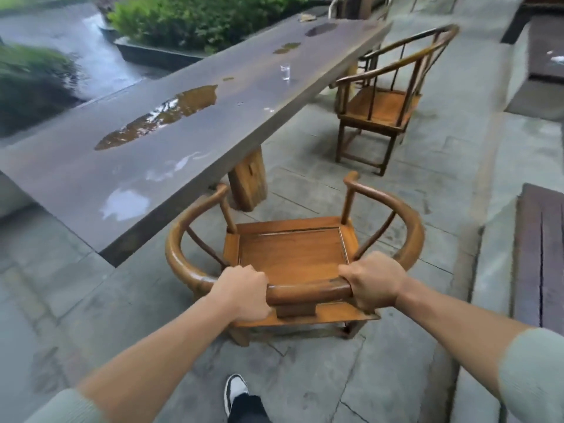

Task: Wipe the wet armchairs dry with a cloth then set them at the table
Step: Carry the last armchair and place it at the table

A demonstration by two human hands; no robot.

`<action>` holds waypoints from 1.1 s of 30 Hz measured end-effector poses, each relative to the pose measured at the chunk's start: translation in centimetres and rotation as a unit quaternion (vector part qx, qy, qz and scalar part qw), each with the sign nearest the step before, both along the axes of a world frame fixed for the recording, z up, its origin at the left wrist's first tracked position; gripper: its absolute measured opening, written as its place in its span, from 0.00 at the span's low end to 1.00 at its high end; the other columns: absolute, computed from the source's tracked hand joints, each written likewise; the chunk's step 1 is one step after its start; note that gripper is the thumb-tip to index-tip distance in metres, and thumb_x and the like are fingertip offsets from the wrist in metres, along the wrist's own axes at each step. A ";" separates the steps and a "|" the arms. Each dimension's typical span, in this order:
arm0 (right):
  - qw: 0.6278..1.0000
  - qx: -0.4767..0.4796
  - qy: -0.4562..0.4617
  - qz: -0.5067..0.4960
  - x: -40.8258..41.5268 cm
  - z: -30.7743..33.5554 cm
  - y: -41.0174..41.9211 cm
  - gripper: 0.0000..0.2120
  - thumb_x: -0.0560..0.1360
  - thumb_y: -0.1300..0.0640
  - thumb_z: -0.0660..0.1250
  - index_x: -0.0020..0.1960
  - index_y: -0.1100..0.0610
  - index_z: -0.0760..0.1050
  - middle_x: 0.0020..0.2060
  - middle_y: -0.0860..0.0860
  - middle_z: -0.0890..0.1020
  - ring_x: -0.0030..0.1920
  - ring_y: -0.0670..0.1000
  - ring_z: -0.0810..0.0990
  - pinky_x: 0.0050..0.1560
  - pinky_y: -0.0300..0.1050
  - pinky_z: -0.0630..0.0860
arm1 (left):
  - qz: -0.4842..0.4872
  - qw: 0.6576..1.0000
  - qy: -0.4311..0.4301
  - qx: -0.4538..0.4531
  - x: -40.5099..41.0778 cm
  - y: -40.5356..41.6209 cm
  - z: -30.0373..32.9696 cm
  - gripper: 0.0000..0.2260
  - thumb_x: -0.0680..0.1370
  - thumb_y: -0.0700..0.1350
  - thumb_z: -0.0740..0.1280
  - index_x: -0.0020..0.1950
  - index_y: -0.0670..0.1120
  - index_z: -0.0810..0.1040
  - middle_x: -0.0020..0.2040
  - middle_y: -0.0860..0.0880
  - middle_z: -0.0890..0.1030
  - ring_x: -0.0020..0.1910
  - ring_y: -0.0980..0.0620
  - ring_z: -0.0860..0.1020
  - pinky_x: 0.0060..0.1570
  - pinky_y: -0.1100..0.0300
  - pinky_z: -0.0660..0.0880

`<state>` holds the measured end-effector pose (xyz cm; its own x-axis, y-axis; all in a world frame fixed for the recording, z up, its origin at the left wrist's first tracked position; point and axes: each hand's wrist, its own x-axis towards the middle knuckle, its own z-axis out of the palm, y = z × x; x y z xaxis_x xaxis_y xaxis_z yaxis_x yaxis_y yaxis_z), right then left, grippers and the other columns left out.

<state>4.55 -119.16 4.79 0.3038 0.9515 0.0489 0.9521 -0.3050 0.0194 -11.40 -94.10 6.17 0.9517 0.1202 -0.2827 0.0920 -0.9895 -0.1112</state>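
A wooden armchair [293, 254] with a curved round back rail stands just in front of me, its seat facing the long table [189, 132]. My left hand [241, 293] grips the top rail on the left, my right hand [374, 282] grips it on the right. The chair sits near the table's end, beside its thick wooden leg [247, 181]. A second armchair [384, 99] of the same kind stands further along the table's right side. No cloth is in view.
Puddles [158, 117] lie on the dark tabletop, and a small clear glass [285, 71] stands on it. Stone paving surrounds the chairs. A step and a dark wooden bench [540, 254] run along the right. Shrubs [198, 16] and a wet path lie beyond the table.
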 end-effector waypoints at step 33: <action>0.949 0.015 -0.017 0.313 45.3 1.8 -0.3 0.12 0.64 0.41 0.60 0.34 0.49 0.68 0.24 0.46 0.74 0.22 0.52 0.75 0.26 0.37 0.58 | 0.288 0.956 -0.048 -0.011 32.5 -15.2 1.5 0.13 0.68 0.64 0.61 0.40 0.54 0.70 0.40 0.51 0.80 0.36 0.47 0.77 0.35 0.55 0.70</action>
